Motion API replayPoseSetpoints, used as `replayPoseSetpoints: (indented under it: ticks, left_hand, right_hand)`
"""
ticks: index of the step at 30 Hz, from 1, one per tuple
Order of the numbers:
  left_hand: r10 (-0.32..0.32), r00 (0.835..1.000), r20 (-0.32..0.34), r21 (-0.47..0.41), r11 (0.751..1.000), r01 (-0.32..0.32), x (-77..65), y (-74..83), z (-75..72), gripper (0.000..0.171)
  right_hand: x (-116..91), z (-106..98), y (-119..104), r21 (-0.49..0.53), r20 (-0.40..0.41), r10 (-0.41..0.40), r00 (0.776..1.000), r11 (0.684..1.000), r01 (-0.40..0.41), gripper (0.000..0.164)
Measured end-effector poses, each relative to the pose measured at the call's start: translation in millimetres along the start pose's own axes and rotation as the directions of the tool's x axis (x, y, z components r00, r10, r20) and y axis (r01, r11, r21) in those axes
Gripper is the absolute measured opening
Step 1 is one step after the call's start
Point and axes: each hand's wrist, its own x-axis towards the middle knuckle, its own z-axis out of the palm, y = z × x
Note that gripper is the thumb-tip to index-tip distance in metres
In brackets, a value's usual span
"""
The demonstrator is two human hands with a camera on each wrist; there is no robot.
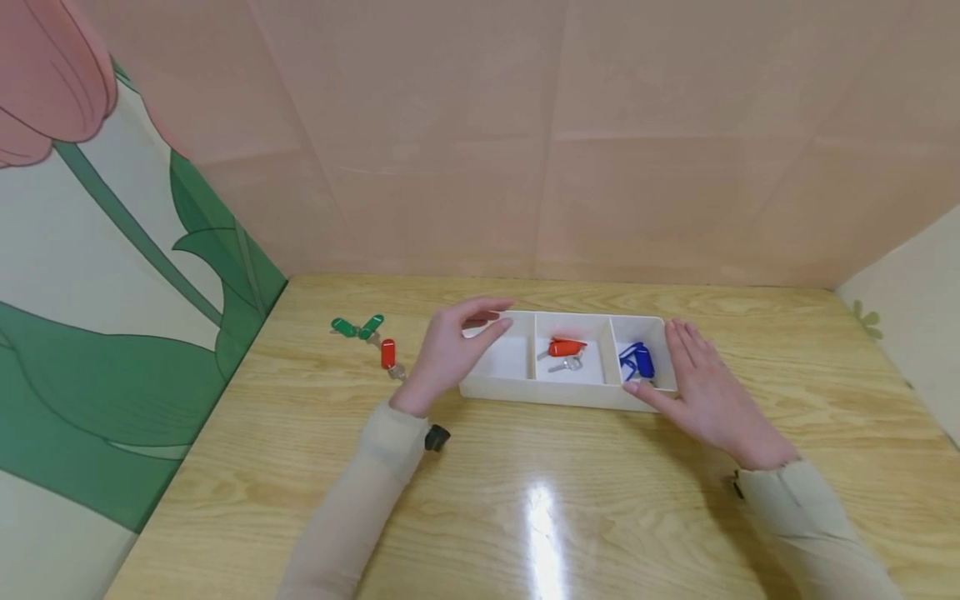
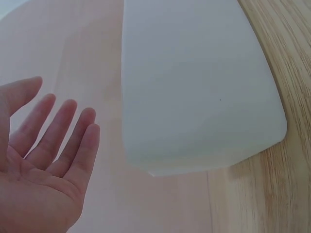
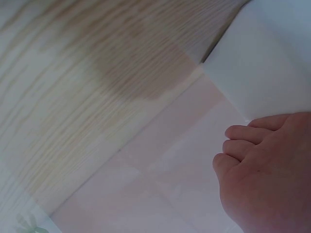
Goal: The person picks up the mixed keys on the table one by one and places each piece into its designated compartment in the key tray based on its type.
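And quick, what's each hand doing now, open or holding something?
Left hand: open, holding nothing, by the left end of the white rectangular three-compartment box.
Right hand: open, against the box's right end.

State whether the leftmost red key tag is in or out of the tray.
Out: the red tag lies on the table, left of the tray.

We see a smooth plastic divided tray (image 1: 551, 392), shiny metal keys (image 1: 573, 363), plastic key tags (image 1: 387, 353), matt cloth sleeves (image 1: 348, 508) and a glossy wood-grain tabletop (image 1: 622, 500).
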Motion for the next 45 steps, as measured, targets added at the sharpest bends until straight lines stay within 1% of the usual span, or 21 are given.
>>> replayPoseSetpoints:
  ticks: [7, 14, 18, 21, 26, 31, 33, 40, 45]
  left_hand:
    - [-0.028, 0.999, -0.022, 0.019, 0.999, 0.028, -3.6, -0.6, -8.5, 0.03]
    - [-0.019, 0.999, -0.05, -0.005, 1.0, 0.019, -7.9, -3.4, -16.4, 0.029]
    - [-0.028, 0.998, -0.06, 0.01, 1.0, 0.029, -10.9, -2.6, -20.8, 0.029]
    - [-0.048, 0.996, -0.082, 0.024, 0.998, 0.05, -13.5, -2.6, -24.5, 0.03]
    - [-0.067, 0.991, -0.117, 0.011, 0.998, 0.068, -17.1, -4.5, -31.4, 0.029]
    - [-0.068, 0.985, -0.159, -0.007, 0.998, 0.068, -20.3, -5.7, -39.9, 0.024]
    - [-0.059, 0.984, -0.171, -0.006, 0.998, 0.059, -21.6, -5.5, -43.7, 0.023]
    - [-0.062, 0.982, -0.18, 0.0, 0.998, 0.063, -25.2, -7.6, -55.4, 0.024]
    - [-0.089, 0.978, -0.186, 0.002, 0.996, 0.091, -29.7, -8.2, -63.3, 0.029]
  right_hand:
    - [1, -1, -1, 0.002, 0.005, 0.001, 1.0, 1.0, -0.001, 0.108]
    - [0, 0, 0, 0.003, 0.002, -0.003, 1.0, 1.0, 0.003, 0.108]
    - [0, 0, 0, 0.004, 0.003, 0.001, 1.0, 1.0, -0.001, 0.108]
    - [0, 1, 0, 0.002, -0.003, -0.003, 1.0, 1.0, 0.003, 0.108]
    - [-1, 2, 1, 0.001, -0.003, -0.005, 1.0, 1.0, 0.005, 0.108]
    - [-1, 1, 0, 0.001, -0.001, -0.006, 1.0, 1.0, 0.006, 0.107]
    - [-1, 1, 0, 0.0, -0.004, -0.01, 1.0, 1.0, 0.01, 0.107]
    - [-1, 0, 0, -0.003, -0.002, -0.007, 1.0, 1.0, 0.007, 0.107]
    - [0, 0, 0, -0.003, 0.006, 0.0, 1.0, 1.0, 0.0, 0.108]
